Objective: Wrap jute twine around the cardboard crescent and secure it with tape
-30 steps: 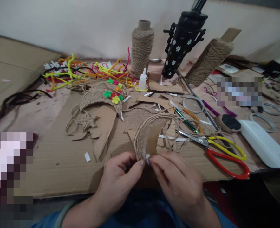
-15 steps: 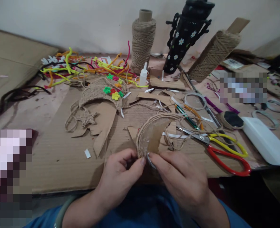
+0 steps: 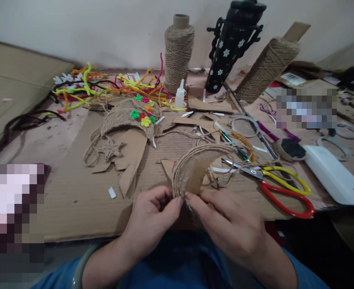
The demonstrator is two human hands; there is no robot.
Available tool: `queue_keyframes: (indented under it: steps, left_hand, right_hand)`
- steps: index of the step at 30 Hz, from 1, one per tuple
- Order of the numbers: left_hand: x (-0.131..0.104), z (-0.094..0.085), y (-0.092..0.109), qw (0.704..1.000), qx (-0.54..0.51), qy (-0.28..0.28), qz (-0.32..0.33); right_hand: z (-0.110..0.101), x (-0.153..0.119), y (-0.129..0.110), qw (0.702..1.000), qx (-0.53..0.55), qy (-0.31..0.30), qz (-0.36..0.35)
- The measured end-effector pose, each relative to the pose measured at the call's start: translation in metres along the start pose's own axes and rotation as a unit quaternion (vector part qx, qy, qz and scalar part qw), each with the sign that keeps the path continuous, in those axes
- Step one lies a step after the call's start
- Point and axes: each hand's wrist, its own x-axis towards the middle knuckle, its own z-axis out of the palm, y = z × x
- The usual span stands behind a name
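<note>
A cardboard crescent (image 3: pixel 198 170) with jute twine (image 3: pixel 181 161) laid along its outer curve is held upright between my hands. My left hand (image 3: pixel 152 218) pinches its lower left edge, thumb in front. My right hand (image 3: pixel 229 224) has thumb and fingers closed at the lower tip, close to my left thumb; a bit of white shows under the fingers. Loose twine trails off to the right. Behind lies a finished twine-covered crescent (image 3: pixel 125 116) with small coloured flowers, and a twine star (image 3: pixel 110 149) beside it.
Scissors (image 3: pixel 256 172) with red and yellow handles lie right of my hands, near a white box-like object (image 3: pixel 334 174). At the back stand a twine spool (image 3: pixel 179 56), a small glue bottle (image 3: pixel 180 95), a black flowered vase (image 3: pixel 225 56) and a leaning spool (image 3: pixel 268 66).
My right hand has shifted slightly left, its thumb closer to my left thumb. The crescent has tilted a little, and the whole view has moved slightly.
</note>
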Motion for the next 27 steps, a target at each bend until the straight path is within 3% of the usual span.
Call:
queue_keyframes:
  steps: [4, 9, 14, 20, 27]
  left_hand:
    - [0.0, 0.0, 0.001, 1.0, -0.013, -0.003, -0.015]
    - [-0.001, 0.0, -0.002, 1.0, -0.018, -0.003, -0.019]
    - [0.0, 0.0, -0.001, 1.0, -0.013, -0.01, -0.016]
    - [-0.001, 0.001, 0.002, 1.0, -0.015, -0.012, -0.024]
    - [-0.001, -0.001, 0.001, 0.999, 0.017, -0.029, -0.019]
  right_hand:
    - [-0.003, 0.004, 0.005, 0.999, -0.048, -0.007, -0.021]
    - [-0.009, 0.008, 0.007, 1.0, -0.025, 0.008, -0.015]
    - [-0.011, 0.007, 0.006, 0.997, -0.037, -0.042, -0.055]
    - [-0.012, 0.007, 0.011, 0.999, -0.012, -0.007, -0.037]
    - [-0.014, 0.013, 0.007, 0.995, -0.006, -0.066, -0.07]
